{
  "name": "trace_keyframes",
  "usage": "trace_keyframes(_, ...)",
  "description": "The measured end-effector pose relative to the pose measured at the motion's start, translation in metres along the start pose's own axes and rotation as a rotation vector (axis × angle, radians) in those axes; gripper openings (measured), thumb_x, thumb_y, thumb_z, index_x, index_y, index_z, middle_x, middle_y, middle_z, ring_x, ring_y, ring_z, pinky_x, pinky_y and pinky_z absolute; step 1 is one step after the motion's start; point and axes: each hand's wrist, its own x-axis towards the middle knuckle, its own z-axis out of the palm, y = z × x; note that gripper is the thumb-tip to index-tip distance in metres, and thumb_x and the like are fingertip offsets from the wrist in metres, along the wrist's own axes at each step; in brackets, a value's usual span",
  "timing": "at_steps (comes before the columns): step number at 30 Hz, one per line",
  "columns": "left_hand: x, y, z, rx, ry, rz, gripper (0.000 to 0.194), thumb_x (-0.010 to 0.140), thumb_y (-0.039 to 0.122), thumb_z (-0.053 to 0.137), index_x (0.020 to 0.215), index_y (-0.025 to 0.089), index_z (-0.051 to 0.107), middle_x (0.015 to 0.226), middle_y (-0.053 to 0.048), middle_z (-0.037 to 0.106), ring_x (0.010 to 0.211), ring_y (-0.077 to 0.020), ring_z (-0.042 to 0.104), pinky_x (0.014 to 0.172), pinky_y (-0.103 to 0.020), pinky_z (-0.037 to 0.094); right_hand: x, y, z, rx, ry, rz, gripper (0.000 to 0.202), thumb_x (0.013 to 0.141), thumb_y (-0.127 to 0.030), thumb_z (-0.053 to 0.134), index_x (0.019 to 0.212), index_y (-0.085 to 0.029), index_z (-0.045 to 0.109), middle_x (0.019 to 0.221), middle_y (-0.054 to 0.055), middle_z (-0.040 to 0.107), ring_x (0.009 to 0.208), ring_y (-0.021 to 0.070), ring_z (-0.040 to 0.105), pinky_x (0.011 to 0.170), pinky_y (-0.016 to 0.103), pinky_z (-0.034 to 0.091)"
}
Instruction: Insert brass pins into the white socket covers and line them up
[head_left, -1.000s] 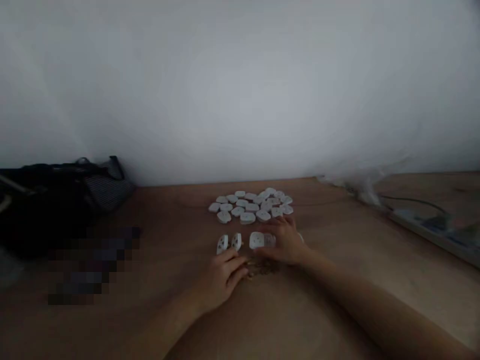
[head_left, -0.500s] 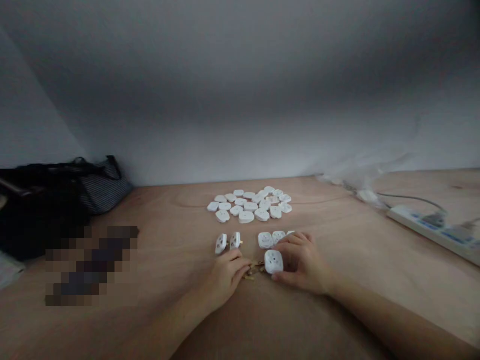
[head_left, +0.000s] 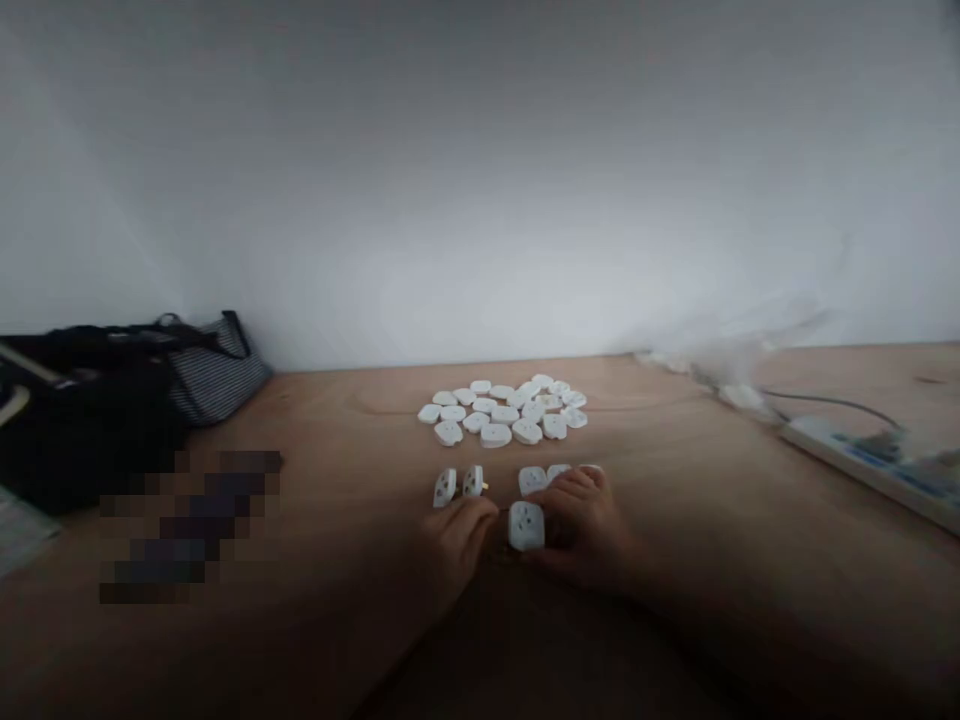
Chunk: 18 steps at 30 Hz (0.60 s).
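Observation:
My right hand [head_left: 589, 520] grips a white plug adapter [head_left: 526, 526] by its right side, with the slotted face toward me. Close on its left, my left hand [head_left: 457, 535] has thumb and fingers pinched together; whatever is between the fingertips is too small to make out. Small brass-coloured pieces [head_left: 506, 555] lie dim in shadow on the table between the hands. Just beyond my left hand, two white adapters [head_left: 473, 482] stand on edge, one showing a brass pin. Behind my right hand a short row of adapters [head_left: 532, 480] lies face up, partly covered by the fingers.
Farther back on the wooden table [head_left: 352, 430] is a cluster of many white adapter pieces [head_left: 496, 435]. A black bag [head_left: 90, 410] and a pixelated dark patch [head_left: 195, 525] are on the left. At right are a power strip [head_left: 862, 460] with cables and clear plastic [head_left: 735, 350].
My right hand has brought the adapter left, nearer my left fingertips, which have shifted slightly left. The foreground has become darker and the wall brighter.

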Motion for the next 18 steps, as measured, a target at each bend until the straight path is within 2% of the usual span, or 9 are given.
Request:
trace_keyframes(4,0.0008,0.0040,-0.0042,-0.039,0.060,0.009,0.013,0.087,0.013,0.049,0.091,0.017,0.061,0.086,-0.004,0.068,0.079,-0.0149,0.066,0.073,-0.023,0.051,0.0000,0.0028,0.0015,0.008,0.038,0.020,0.042,0.068,-0.047,0.069,0.102,-0.024,0.061,0.093,0.004,0.067,0.090,0.0241,0.055,0.085,0.041,0.028)
trace_keyframes(9,0.0023,0.0075,-0.0058,-0.146,0.018,0.129,0.016,0.083,0.007,0.052,0.091,0.017,0.062,0.092,-0.004,0.069,0.083,-0.0120,0.066,0.077,-0.019,0.052,0.0004,0.0008,0.0008,0.003,0.016,-0.011,0.043,0.064,-0.043,0.072,0.102,-0.026,0.062,0.092,0.002,0.066,0.089,0.0237,0.054,0.085,0.041,0.027)
trace_keyframes(18,0.0005,0.0029,-0.0037,-0.112,-0.066,0.188,0.020,0.086,0.010,0.048,0.094,0.018,0.064,0.094,-0.005,0.069,0.084,-0.0146,0.066,0.076,-0.025,0.055,0.0021,-0.0026,0.0005,0.018,0.031,-0.036,0.042,0.062,-0.043,0.074,0.099,-0.025,0.063,0.088,0.002,0.067,0.087,0.0237,0.054,0.084,0.041,0.027)
